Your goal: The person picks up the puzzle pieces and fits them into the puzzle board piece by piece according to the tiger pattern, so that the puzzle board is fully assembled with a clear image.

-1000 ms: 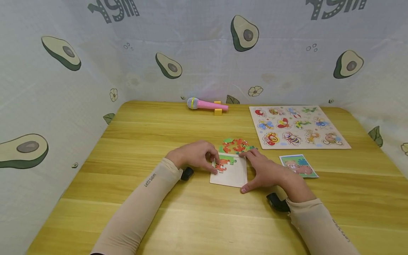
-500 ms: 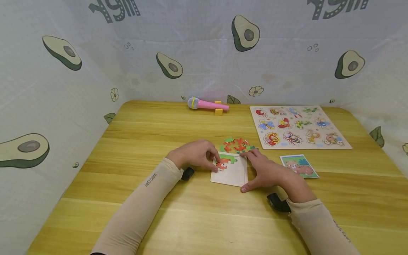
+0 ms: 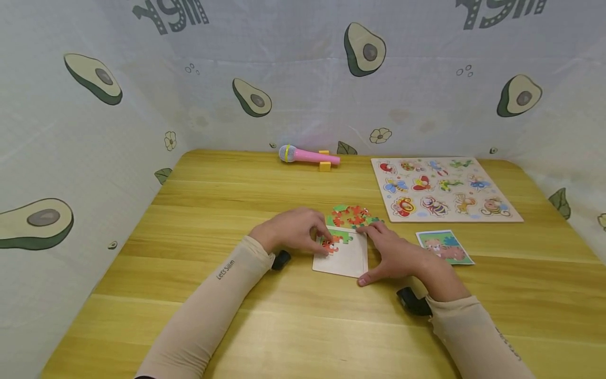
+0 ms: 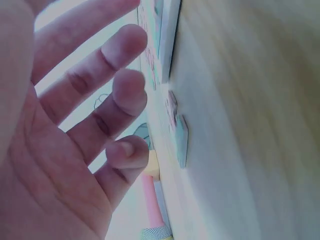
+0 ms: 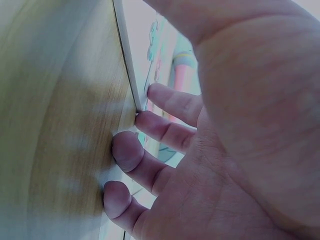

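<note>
Puzzle tray [image 3: 343, 264] laid flat on the wooden table [image 3: 222, 202], squarely between both hands, where it can be reached from either side. Its right side is spanned by the right hand [image 3: 394, 256], fingers spread and only gently bent, thumb at the near right corner, fingertips at the far right one; in the right wrist view a fingertip is set against the tray's corner. The tray is presumably braced this way so that it does not slide under any push from the left. The tiger-face piece [image 3: 333, 247] lies in the tray's far left part and appears to be pinched at its left edges by the thumb and forefinger of the left hand [image 3: 294, 231], the other fingers kept loosely bent and out of the way. Green joined pieces [image 3: 347, 238] are seated along the tray's far wall, so a firm edge is probably given to work against. Loose pieces [image 3: 357, 220] are heaped just beyond the tray, within easy reach of both hands. A picture card [image 3: 445, 248] is placed to the right, face up, likely to be glanced at. The insect board [image 3: 451, 197] and pink microphone [image 3: 310, 156] are left at the far side, apart from the work.
</note>
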The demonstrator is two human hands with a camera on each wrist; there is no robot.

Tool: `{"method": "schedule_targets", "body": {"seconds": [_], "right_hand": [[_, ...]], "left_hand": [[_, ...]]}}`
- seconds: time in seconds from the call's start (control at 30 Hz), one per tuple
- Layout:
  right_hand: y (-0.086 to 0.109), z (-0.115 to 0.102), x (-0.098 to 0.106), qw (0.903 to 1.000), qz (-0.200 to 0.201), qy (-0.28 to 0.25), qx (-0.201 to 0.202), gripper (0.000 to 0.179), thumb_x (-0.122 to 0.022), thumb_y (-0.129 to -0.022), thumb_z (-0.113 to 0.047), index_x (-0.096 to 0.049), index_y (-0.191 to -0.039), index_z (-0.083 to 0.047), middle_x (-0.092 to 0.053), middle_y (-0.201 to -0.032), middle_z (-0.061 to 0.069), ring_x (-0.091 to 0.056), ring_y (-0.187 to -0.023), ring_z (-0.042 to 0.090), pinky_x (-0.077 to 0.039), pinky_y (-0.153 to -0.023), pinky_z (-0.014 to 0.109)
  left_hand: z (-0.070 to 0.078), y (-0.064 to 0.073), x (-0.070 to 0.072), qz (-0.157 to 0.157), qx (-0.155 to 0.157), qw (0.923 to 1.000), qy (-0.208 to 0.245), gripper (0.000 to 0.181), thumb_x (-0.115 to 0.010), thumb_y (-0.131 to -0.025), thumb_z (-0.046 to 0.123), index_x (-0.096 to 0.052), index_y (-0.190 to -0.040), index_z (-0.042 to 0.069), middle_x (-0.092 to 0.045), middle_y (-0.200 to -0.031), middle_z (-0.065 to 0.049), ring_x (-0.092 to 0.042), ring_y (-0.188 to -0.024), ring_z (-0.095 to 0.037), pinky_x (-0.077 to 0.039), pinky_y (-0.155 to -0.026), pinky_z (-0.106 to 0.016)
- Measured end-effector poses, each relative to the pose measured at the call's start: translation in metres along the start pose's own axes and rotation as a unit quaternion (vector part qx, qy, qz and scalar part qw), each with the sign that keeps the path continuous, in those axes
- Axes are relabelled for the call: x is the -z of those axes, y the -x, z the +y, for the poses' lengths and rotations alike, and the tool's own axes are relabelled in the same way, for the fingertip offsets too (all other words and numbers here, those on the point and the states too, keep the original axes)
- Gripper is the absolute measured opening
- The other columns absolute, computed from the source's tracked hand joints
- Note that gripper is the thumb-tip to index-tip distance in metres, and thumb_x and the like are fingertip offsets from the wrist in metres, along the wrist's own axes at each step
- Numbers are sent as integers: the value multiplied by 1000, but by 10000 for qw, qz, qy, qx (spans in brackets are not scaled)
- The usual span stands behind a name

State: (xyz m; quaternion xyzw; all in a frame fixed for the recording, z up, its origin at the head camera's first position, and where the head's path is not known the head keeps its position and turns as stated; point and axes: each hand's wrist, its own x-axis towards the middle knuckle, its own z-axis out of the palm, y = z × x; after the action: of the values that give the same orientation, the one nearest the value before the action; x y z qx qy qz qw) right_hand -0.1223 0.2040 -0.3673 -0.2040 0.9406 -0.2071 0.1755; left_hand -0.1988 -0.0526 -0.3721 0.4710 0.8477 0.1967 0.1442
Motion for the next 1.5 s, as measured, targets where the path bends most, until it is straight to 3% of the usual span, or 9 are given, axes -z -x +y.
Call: {"method": "schedule_targets", "body": {"seconds": [0.27, 0.57, 0.77, 0.97, 1.07, 1.2, 1.33, 1.5], "right_hand": [[1, -1, 1, 10000, -15, -21, 5, 113, -87, -68, -60, -36, -149, -1, -35, -141, 23, -38, -131, 45, -34, -106, 62], [0, 0, 0, 10000, -23, 6, -34, 112, -87, -67, -61, -37, -148, -2, -35, -141, 22, -38, -131, 44, -34, -106, 62], [2, 0, -1, 10000, -30, -37, -30, 111, -88, -68, -59, -37, -148, 0, -36, -140, 22, -39, -130, 44, -34, -106, 62], [2, 1, -2, 10000, -6, -72, -7, 111, -88, -68, -59, -37, -148, -1, -35, -141, 22, -38, -130, 44, -34, -106, 62], [2, 2, -2, 10000, -17, -74, -15, 112, -88, -68, -59, -37, -149, -1, -35, -141, 22, -38, -131, 44, -34, -106, 62], [0, 1, -2, 10000, -16, -38, -17, 112, -88, -67, -60, -37, -149, -2, -35, -141, 22, -38, -131, 43, -33, -107, 62], [-1, 1, -2, 10000, -20, -4, -39, 113, -88, -67, -60, -37, -149, -2, -35, -141, 22, -38, -131, 43, -33, -107, 62], [0, 1, -1, 10000, -21, 8, -68, 113, -88, -67, -60, -37, -149, -1, -35, -142, 22, -38, -131, 43, -33, -107, 62]], "left_hand": [[3, 0, -2, -94, -76, 9998, -157, 23, -80, -88, 33, -81, -108, 21, -63, -95, 13, -56, -82, -5, -46, -76, -22], [11, 0, -1, -65, -379, 9965, -742, 18, -76, -91, 28, -82, -106, 18, -64, -94, 11, -55, -80, -4, -45, -76, -20], [21, -3, -3, -100, -521, 9857, -1600, 12, -72, -93, 28, -83, -92, 22, -64, -89, 10, -57, -81, -7, -47, -82, -27], [28, -5, -4, -309, -376, 9737, -2228, 14, -70, -95, 32, -80, -88, 25, -62, -89, 11, -56, -91, -14, -46, -91, -37], [29, -5, -4, -353, -351, 9730, -2254, 13, -70, -95, 30, -79, -88, 24, -61, -85, 10, -56, -86, -13, -46, -88, -35], [29, -3, -3, -330, -284, 9790, -1990, 12, -72, -95, 27, -78, -86, 22, -60, -80, 10, -54, -74, -9, -47, -82, -31], [27, -2, -2, -263, -307, 9817, -1863, 10, -72, -94, 26, -80, -89, 23, -63, -82, 11, -54, -73, -6, -48, -82, -30], [31, -3, -1, -277, -308, 9773, -2076, 14, -72, -94, 26, -75, -81, 24, -57, -77, 9, -53, -74, -9, -46, -79, -31]]}}
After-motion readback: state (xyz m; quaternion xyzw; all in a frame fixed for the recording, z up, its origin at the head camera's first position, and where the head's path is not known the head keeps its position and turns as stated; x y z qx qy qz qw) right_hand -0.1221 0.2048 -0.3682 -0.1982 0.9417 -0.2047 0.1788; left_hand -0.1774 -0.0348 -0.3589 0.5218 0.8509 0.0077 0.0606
